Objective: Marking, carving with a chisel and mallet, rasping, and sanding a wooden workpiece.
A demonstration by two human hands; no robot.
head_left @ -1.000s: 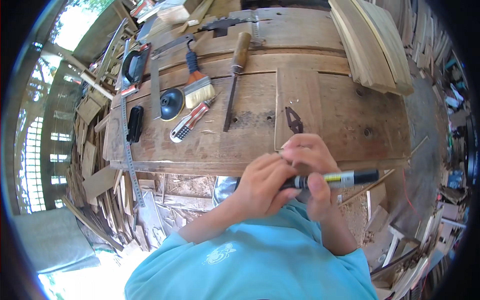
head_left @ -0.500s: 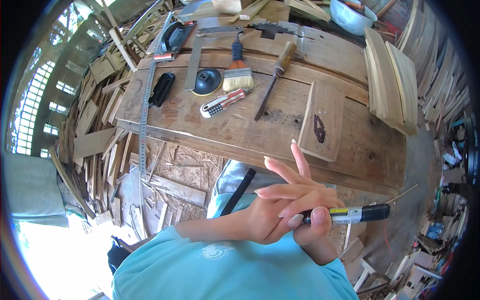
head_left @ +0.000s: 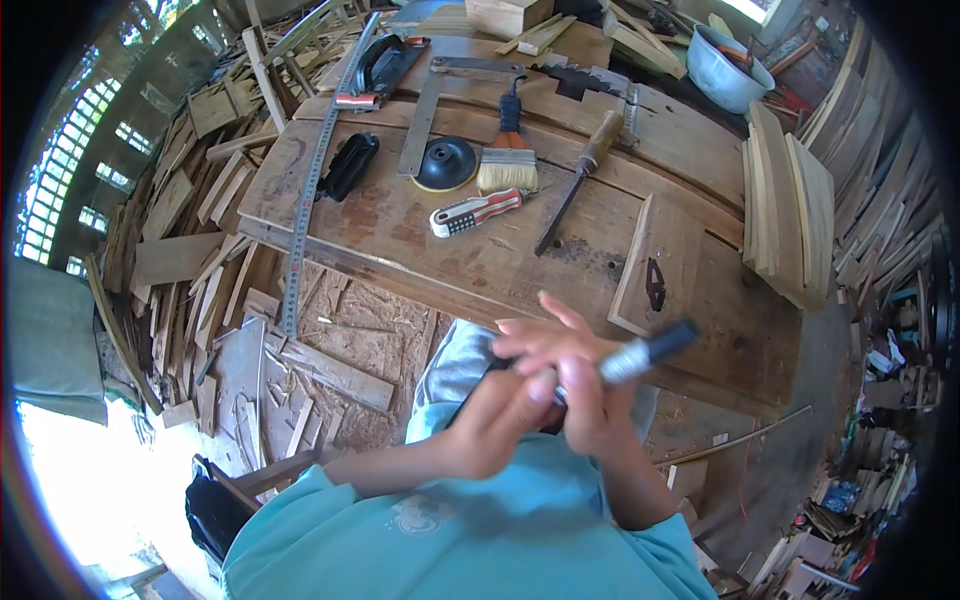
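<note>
A marker pen (head_left: 628, 362) with a pale barrel and black cap slants up to the right, blurred by motion. My right hand (head_left: 594, 405) grips it, thumb across the barrel and some fingers stretched toward the left. Closed at the pen's lower left end, my left hand (head_left: 490, 415) has its thumb against that end; its other fingers are mostly hidden. Both hands are together in front of my light blue shirt, short of the workbench edge. Closest to them on the bench is a flat wooden board (head_left: 668, 265) with a dark, narrow marking or piece on it.
The wooden workbench (head_left: 400, 235) holds a screwdriver (head_left: 480, 212), brush (head_left: 508, 165), chisel (head_left: 582, 180), black disc (head_left: 445, 163), metal square (head_left: 425, 120), black case (head_left: 348, 167) and hand plane (head_left: 384, 72). A tape measure (head_left: 303, 230) hangs over its edge. Wood scraps (head_left: 190, 255) pile at left.
Both hands and the marker pen have moved up and left in the picture. The pen has gone from nearly level to tilted, its capped end rising. The bench view has shifted slightly.
</note>
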